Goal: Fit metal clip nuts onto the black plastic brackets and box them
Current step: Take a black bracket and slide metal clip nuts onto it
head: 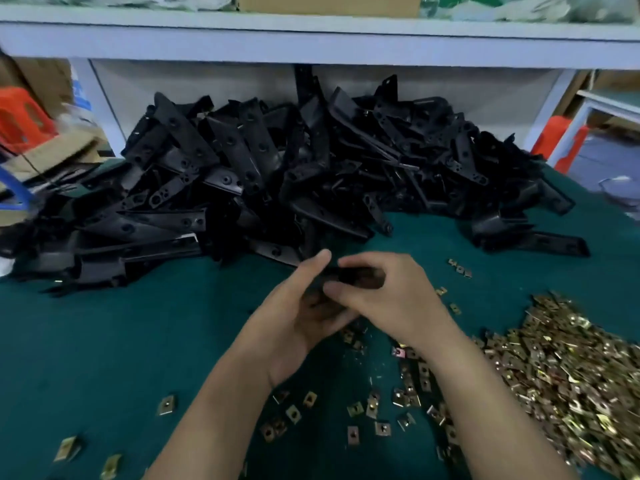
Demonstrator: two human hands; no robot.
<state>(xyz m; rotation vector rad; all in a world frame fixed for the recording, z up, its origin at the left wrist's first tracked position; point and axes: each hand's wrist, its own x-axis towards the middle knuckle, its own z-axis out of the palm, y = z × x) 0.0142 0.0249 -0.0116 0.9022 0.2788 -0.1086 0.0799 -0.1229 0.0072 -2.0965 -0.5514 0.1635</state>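
Both grips held one black bracket point(349, 273) at the centre of the frame. Your left grip point(298, 317) cradled it from below with fingers curled round it, and your right grip point(388, 296) pinched it from the right between thumb and fingers. The black bracket was raised above the desk point(104, 341), just in front of the bracket pile point(277, 168).

Progress, judged from the layout, was early:
- The bracket pile filled the upper middle of the frame, and no clip nut could be seen on any part in it.
- The clip nut heap point(561, 368) at the lower right was large, with loose clip nuts point(166, 405) scattered across the lower centre and lower left.
- No boxed, finished brackets showed.

Limits of view:
- Your fingers covered most of the black bracket, so you could not confirm whether a clip nut was in hand or already seated.
- Blur softened both grips.
- Cardboard point(52, 157) at the upper left was cut off; whether it was the packing box could not be told.
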